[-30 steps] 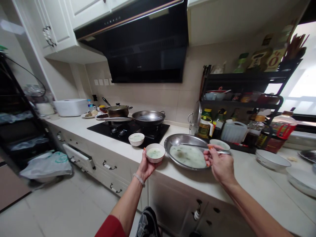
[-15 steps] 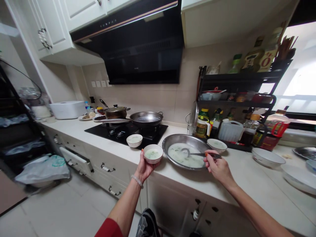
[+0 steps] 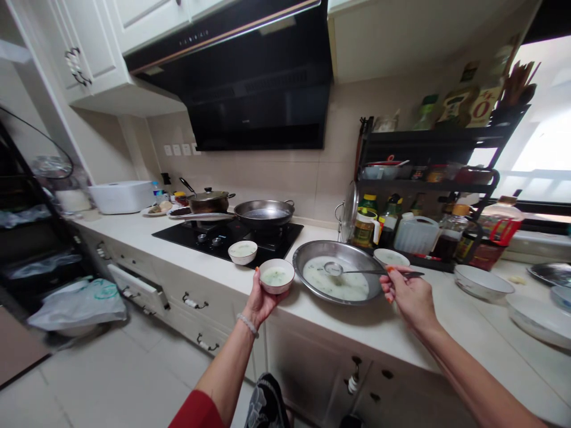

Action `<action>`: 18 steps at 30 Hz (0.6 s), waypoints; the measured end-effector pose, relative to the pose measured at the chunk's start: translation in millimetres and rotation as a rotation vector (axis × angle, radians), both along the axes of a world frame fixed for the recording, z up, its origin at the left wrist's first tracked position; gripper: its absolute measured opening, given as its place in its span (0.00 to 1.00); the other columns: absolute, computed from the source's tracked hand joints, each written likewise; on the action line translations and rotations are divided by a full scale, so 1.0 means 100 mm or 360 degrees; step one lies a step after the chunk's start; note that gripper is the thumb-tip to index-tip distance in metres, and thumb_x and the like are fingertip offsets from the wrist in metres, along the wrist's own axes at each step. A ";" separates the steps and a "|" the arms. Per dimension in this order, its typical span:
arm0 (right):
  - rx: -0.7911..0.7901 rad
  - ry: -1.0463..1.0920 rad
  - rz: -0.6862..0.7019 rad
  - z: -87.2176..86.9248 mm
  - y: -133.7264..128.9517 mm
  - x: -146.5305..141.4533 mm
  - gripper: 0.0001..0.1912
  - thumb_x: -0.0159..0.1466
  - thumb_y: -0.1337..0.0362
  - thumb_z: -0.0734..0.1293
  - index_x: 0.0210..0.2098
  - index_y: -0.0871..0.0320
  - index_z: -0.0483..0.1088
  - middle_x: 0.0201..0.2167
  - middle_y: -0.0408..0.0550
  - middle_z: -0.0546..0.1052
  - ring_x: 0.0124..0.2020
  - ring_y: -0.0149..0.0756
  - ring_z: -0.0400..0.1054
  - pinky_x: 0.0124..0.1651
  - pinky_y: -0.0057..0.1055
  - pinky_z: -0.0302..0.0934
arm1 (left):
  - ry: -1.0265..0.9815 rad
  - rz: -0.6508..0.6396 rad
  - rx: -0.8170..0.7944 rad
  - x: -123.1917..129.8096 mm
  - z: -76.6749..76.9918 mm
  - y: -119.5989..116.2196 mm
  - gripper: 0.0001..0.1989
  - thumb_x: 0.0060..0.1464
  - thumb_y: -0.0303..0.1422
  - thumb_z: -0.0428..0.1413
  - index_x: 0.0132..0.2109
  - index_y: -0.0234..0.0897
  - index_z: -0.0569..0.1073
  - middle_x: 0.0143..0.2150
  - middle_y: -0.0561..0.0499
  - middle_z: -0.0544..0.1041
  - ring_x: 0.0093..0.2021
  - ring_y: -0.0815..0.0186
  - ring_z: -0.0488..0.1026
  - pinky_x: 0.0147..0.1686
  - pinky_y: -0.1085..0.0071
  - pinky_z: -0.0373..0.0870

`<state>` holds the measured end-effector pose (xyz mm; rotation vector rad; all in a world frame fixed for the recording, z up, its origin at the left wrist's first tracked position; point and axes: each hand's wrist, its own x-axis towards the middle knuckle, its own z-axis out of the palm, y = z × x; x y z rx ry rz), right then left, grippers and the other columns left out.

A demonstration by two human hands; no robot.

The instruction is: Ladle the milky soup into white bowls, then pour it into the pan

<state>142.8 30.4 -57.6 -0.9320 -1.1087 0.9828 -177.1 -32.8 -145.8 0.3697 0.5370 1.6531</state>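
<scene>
The left hand (image 3: 263, 305), at lower centre of the frame, cups a small bowl (image 3: 276, 277) of pale liquid from below. The right hand (image 3: 413, 297), right of centre, is closed on the handle of a ladle (image 3: 363, 272). The ladle's long axis runs leftward over the metal basin (image 3: 307, 254), head toward the small bowl (depth in the liquid cannot be told). The basin lies between the hands.

a large red "0" is readable on the pale bottle label (image 3: 483, 107).
</scene>
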 end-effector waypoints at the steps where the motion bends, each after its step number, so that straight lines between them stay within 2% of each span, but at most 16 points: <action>1: -0.0014 0.0025 0.0003 0.01 0.00 0.00 0.28 0.43 0.48 0.78 0.33 0.60 0.71 0.18 0.44 0.73 0.16 0.30 0.64 0.11 0.23 0.56 | 0.0006 -0.0001 0.0001 0.00 0.00 0.00 0.36 0.62 0.54 0.46 0.68 0.35 0.59 0.55 0.34 0.75 0.48 0.49 0.77 0.41 0.54 0.76; 18: -0.0031 0.0051 0.0036 0.07 -0.03 -0.04 0.31 0.40 0.46 0.79 0.33 0.61 0.71 0.18 0.45 0.74 0.16 0.29 0.63 0.11 0.22 0.56 | -0.0002 0.0016 -0.0009 0.03 0.05 -0.03 0.34 0.63 0.53 0.44 0.68 0.36 0.59 0.53 0.35 0.76 0.46 0.49 0.78 0.40 0.55 0.77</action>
